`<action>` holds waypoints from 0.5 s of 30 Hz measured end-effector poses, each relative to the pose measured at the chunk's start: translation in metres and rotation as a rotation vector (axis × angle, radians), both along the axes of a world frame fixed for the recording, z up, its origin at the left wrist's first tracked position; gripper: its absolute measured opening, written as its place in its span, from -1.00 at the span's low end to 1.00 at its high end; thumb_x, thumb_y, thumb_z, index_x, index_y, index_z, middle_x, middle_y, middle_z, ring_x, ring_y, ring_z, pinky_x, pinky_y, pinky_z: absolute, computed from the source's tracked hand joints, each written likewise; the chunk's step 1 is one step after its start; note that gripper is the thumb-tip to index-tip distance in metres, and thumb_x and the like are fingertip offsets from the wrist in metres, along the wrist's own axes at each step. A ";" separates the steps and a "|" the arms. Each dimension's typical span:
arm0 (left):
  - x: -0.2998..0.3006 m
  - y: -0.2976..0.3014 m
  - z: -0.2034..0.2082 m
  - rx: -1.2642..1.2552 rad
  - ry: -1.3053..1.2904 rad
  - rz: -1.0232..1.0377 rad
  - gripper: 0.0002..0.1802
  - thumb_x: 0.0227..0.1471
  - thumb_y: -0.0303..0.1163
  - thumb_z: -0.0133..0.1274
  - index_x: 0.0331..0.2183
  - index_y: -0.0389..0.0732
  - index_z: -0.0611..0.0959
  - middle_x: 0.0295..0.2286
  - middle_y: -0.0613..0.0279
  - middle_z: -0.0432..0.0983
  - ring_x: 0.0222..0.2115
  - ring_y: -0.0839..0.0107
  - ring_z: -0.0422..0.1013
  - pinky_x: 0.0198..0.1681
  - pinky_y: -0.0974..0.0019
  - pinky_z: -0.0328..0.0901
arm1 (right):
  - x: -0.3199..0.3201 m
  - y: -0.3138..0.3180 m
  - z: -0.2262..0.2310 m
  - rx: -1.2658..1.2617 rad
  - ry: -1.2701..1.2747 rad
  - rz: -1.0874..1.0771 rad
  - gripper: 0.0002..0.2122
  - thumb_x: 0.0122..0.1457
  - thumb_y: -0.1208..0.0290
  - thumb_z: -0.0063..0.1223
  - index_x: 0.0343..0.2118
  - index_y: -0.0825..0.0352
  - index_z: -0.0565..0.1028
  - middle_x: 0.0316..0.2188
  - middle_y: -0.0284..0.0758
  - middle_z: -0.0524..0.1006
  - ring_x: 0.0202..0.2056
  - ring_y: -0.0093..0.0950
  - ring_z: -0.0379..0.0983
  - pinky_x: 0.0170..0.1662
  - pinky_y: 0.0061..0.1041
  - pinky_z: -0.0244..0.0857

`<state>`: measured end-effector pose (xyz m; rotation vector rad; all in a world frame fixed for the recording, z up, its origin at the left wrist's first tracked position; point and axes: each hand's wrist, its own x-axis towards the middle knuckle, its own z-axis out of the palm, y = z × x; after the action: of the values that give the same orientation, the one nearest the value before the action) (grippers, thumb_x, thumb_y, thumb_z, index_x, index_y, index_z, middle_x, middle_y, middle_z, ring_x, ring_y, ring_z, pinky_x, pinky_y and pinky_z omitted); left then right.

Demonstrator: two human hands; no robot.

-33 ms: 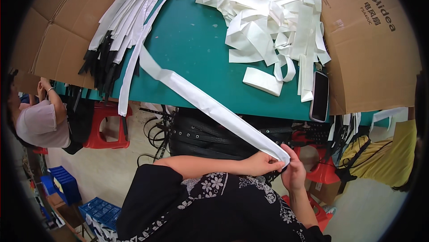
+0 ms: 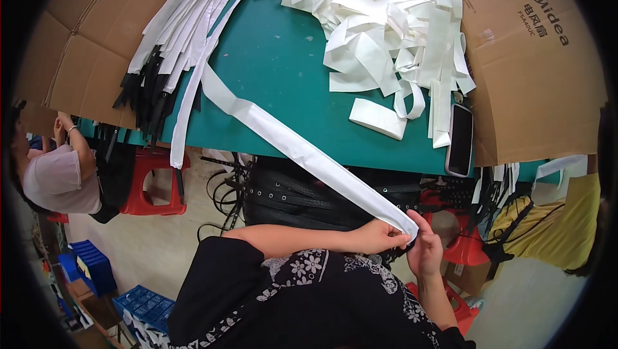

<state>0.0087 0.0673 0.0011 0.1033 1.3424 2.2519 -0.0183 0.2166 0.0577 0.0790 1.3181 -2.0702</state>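
A long white strip (image 2: 302, 154), folded flat lengthwise, slants from the green table down to my lap. Its far end rests on the table near a bundle of white-covered strips (image 2: 174, 46) with black ends. My left hand (image 2: 376, 236) pinches the strip's near end between thumb and fingers. At the same end, my right hand (image 2: 425, 249) is closed round the tip, its fingers partly behind the strip. A small dark bit shows beneath the tip; I cannot make out what it is. Black belts with metal eyelets (image 2: 290, 194) hang below the table's edge.
Loose white strips (image 2: 386, 33) are heaped on the green table (image 2: 270, 59), beside a folded white strip (image 2: 378, 118) and a phone (image 2: 459, 140). Cardboard (image 2: 534, 66) walls both sides. Red stools (image 2: 154, 181), blue crates (image 2: 145, 306) and a seated person (image 2: 61, 175) are nearby.
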 end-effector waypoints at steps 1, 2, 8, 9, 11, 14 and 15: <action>-0.003 0.003 -0.003 -0.054 -0.003 -0.132 -0.78 0.01 -0.35 -0.03 -0.31 -0.29 0.50 -0.45 0.32 0.45 -0.45 0.64 0.35 -0.36 0.53 0.24 | 0.003 0.002 -0.003 0.118 0.036 -0.056 -0.58 0.17 0.18 -0.37 -0.03 0.40 0.24 -0.20 -0.26 0.38 -0.28 -0.56 0.30 -0.35 -0.70 0.14; -0.003 0.007 -0.006 -0.033 -0.030 -0.132 -0.75 -0.01 -0.33 -0.01 -0.30 -0.28 0.50 -0.48 0.35 0.46 -0.45 0.66 0.34 -0.36 0.53 0.24 | 0.004 0.001 -0.006 0.188 -0.017 -0.102 -0.60 0.19 0.15 -0.39 -0.05 0.36 0.25 -0.26 -0.32 0.36 -0.33 -0.61 0.28 -0.41 -0.71 0.14; -0.011 -0.005 0.018 -0.206 0.040 -0.162 -0.71 -0.06 -0.26 -0.01 -0.30 -0.23 0.51 -0.52 0.28 0.44 -0.50 0.61 0.33 -0.46 0.50 0.25 | -0.003 0.005 -0.013 0.358 -0.156 0.027 -0.79 0.20 0.29 -0.26 -0.33 0.35 0.31 -0.38 -0.38 0.32 -0.45 -0.69 0.23 -0.49 -0.75 0.11; -0.012 -0.014 0.023 -0.270 -0.020 -0.279 -0.70 -0.07 -0.24 -0.02 -0.30 -0.22 0.51 -0.51 0.23 0.42 -0.51 0.59 0.32 -0.51 0.47 0.26 | -0.003 0.010 -0.021 0.357 -0.156 0.029 -0.79 0.20 0.29 -0.26 -0.33 0.35 0.31 -0.38 -0.38 0.32 -0.45 -0.69 0.23 -0.49 -0.75 0.11; -0.004 -0.021 0.008 -0.091 -0.253 0.002 -0.60 0.01 -0.09 -0.09 -0.19 -0.16 0.45 -0.46 0.23 0.36 -0.49 0.57 0.31 -0.69 0.53 0.19 | -0.002 0.014 -0.039 0.677 0.346 -0.023 -0.83 0.18 0.37 -0.24 -0.42 0.39 0.31 -0.37 -0.34 0.32 -0.37 -0.58 0.23 -0.30 -0.66 0.14; -0.011 -0.029 0.003 0.168 -0.194 0.529 -0.58 0.10 -0.12 -0.22 -0.10 -0.20 0.36 -0.40 0.27 0.35 -0.37 0.52 0.30 -0.47 0.46 0.28 | 0.003 -0.008 -0.026 0.848 0.664 0.018 -0.87 0.13 0.46 -0.22 -0.49 0.40 0.29 -0.28 -0.21 0.30 -0.22 -0.41 0.22 -0.10 -0.51 0.09; -0.020 -0.032 -0.001 0.200 -0.049 0.630 -0.59 0.13 -0.15 -0.25 -0.11 -0.23 0.36 -0.40 0.26 0.36 -0.34 0.50 0.31 -0.35 0.40 0.30 | 0.005 -0.016 -0.032 0.807 0.697 0.013 -0.87 0.12 0.46 -0.22 -0.49 0.39 0.29 -0.25 -0.20 0.29 -0.20 -0.40 0.22 -0.09 -0.51 0.08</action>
<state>-0.0113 0.0351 0.0004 -0.3529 1.2352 2.8806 -0.0130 0.2007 0.0258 -0.3268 2.4993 -1.4566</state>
